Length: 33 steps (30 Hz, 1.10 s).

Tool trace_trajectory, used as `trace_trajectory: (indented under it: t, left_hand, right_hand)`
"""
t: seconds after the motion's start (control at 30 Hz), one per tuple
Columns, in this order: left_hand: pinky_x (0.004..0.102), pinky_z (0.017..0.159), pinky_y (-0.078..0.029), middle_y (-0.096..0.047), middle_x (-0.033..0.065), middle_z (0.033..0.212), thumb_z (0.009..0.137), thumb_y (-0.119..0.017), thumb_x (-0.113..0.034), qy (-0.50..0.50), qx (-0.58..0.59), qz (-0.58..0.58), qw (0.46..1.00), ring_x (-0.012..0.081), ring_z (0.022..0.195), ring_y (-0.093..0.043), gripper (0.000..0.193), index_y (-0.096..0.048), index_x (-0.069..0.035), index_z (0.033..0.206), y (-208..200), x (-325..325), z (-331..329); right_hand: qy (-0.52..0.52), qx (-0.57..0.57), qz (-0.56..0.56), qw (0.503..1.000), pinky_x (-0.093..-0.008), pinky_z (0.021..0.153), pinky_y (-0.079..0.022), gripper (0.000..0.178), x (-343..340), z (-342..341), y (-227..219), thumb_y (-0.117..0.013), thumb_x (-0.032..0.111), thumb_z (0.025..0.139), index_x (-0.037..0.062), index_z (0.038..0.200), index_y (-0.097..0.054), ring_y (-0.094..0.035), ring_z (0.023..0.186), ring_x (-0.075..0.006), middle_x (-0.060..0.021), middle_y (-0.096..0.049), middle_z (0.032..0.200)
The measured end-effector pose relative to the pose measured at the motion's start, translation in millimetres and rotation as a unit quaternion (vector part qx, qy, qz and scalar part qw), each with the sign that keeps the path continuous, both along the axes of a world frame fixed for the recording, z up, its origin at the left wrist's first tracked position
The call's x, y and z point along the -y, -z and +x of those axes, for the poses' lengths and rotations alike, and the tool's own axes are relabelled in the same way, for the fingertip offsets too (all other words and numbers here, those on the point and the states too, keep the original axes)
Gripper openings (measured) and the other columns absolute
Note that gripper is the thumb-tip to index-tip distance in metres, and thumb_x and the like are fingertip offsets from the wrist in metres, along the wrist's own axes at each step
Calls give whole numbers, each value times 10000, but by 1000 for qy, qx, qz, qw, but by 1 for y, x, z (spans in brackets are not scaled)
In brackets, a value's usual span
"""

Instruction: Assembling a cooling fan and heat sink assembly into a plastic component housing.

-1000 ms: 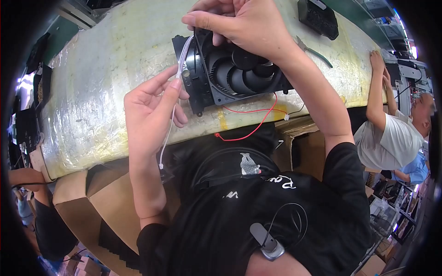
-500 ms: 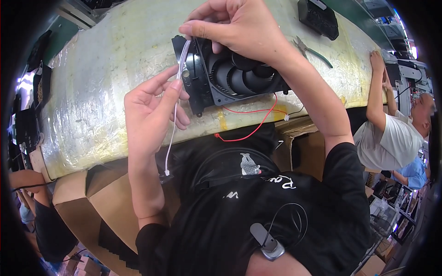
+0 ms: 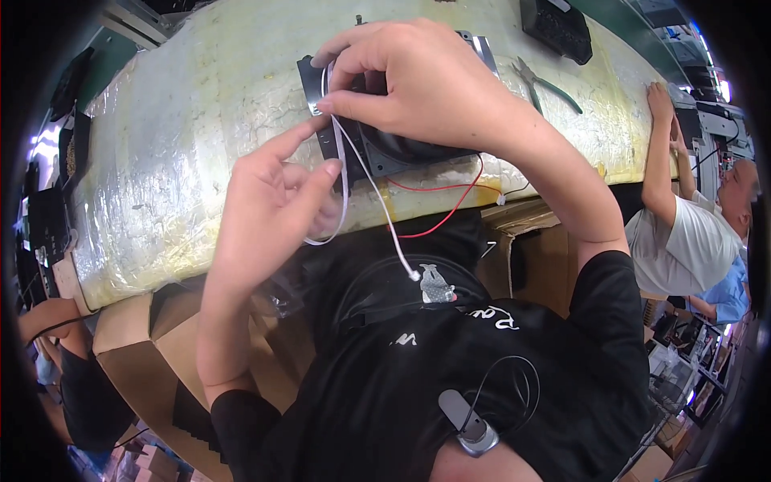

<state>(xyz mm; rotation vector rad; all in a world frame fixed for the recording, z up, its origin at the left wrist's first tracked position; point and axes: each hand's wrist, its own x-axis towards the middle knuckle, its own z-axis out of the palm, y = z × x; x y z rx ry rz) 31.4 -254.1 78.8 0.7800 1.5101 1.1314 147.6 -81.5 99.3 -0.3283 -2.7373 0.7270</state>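
A black fan assembly (image 3: 373, 165) lies on the wrapped bench, mostly covered by my right hand (image 3: 409, 84). That hand is closed, its thumb and fingers pinching a thin white cable (image 3: 345, 201) at the left edge of the fan's frame. From the pinch, one strand drops to a small white connector (image 3: 414, 275) hanging in front of my shirt, and another curves down in a loop. My left hand (image 3: 273, 201) is beside the loop, index finger stretched to the pinch point and thumb apart, its tip near the cable. Its other fingers are partly hidden.
Red wires (image 3: 450, 221) from the fan trail over the bench's near edge. Pliers (image 3: 542, 88) and a black block-shaped object (image 3: 556, 30) lie to the right. Cardboard boxes (image 3: 132, 353) stand below the bench. A co-worker (image 3: 683, 241) leans on the right end.
My right hand has moved down, pinching the cable lower on the frame. The cable, earlier hanging straight with its connector at left, now forms a loop, and its connector hangs further right.
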Motion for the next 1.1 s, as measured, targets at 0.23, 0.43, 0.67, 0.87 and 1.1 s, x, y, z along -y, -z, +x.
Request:
trace_trajectory:
  t: [0.23,0.43,0.67,0.87,1.1]
  left_hand:
    - [221,459,-320,-501,-5,650,879,-614,-60,-29,-198,89,976,26,491,-359,364,-557,27,1227,20,3,15]
    - [211,473,-418,-620,72,761,889,-600,-56,-58,4,65,996,91,533,-550,302,-575,73,1161,9,0,-2]
    - [257,563,-550,-669,156,896,890,-616,-71,-89,187,114,972,195,649,-673,249,-613,97,1073,26,-8,-11]
    - [264,578,-558,-680,175,920,866,-644,-43,-94,110,180,973,202,660,-678,168,-662,86,972,33,-13,-6]
    - [255,571,-554,-678,157,829,801,-690,18,-93,122,146,977,194,647,-673,266,-599,96,1038,32,-12,-7]
  right_hand:
    - [-16,-14,63,998,-333,726,-491,155,6,3,4,-669,195,762,44,780,-701,-640,821,-259,-73,-668,1053]
    - [-41,-36,42,998,-362,795,-481,150,6,9,7,-662,153,779,28,849,-705,-629,881,-301,-117,-652,1099]
    - [-48,-49,37,997,-373,847,-464,141,6,11,11,-622,105,814,11,891,-694,-607,953,-313,-128,-631,1149]
    - [-51,-45,32,997,-367,837,-465,136,7,12,9,-624,92,811,6,892,-692,-608,949,-303,-116,-630,1154]
    - [-50,-53,24,997,-359,819,-468,132,9,14,12,-626,89,805,8,887,-690,-611,927,-288,-100,-634,1142]
